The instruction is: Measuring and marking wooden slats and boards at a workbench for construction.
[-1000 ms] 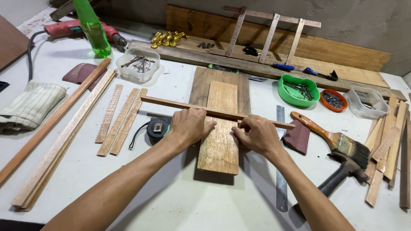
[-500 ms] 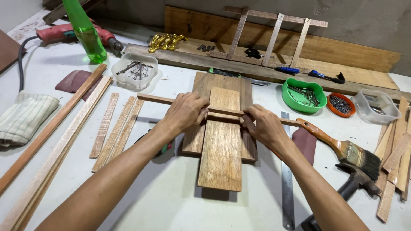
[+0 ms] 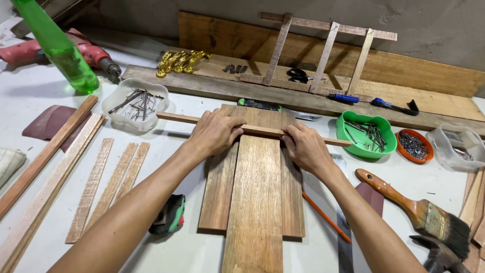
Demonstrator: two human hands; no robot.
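Currently pressing thin wooden strip (image 3: 252, 129) crosswise onto stacked boards (image 3: 255, 192) mid-surface, left hand (image 3: 214, 132) and right hand (image 3: 304, 146) fingers clamped on it. Green spray bottle (image 3: 58, 48) far left; white surface (image 3: 40, 96).

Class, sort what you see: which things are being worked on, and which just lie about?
In hand: thin wooden strip, stacked planks, left hand, right hand.

Lying about: paintbrush, green bottle, drill, green nail bowl, tape measure.

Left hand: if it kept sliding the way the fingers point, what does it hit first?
The left hand rests on the thin wood strip, fingers pointing toward the right hand. Going straight on, it would probably meet that hand's fingertips first; the gap looks small.
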